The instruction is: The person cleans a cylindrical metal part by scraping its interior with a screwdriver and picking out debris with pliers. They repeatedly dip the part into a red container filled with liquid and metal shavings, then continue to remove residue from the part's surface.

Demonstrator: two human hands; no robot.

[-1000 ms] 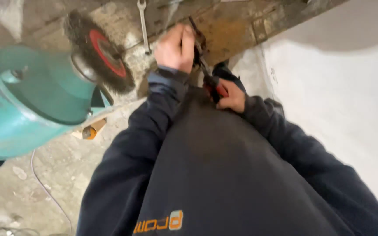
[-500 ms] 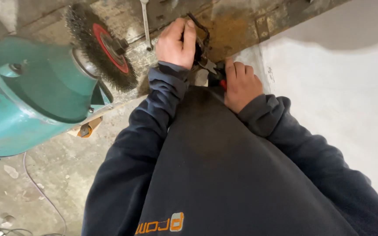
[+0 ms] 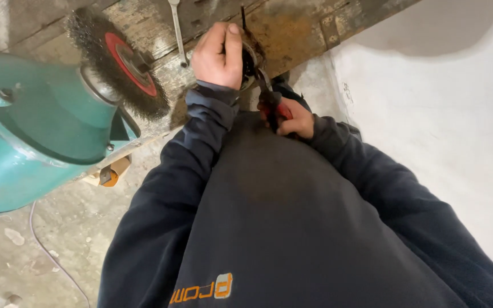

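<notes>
My left hand (image 3: 217, 55) is closed around a small dark, rusty part (image 3: 250, 55) at the edge of the worn wooden workbench (image 3: 292, 28). My right hand (image 3: 295, 118) sits lower, against my dark sweatshirt, and grips the red handles of pliers (image 3: 269, 101). The pliers' dark jaws reach up to the part held in my left hand. A thin dark wire (image 3: 243, 17) sticks up from the part past my left thumb.
A teal bench grinder (image 3: 35, 131) with a wire brush wheel (image 3: 118, 63) stands at the left. A metal spanner (image 3: 178, 31) lies on the bench. A white wall (image 3: 446, 114) is at the right. The concrete floor (image 3: 47, 228) below holds a cable and debris.
My right hand has dropped back from the bench toward my body with the pliers. My left hand stays on the part, shifted slightly left.
</notes>
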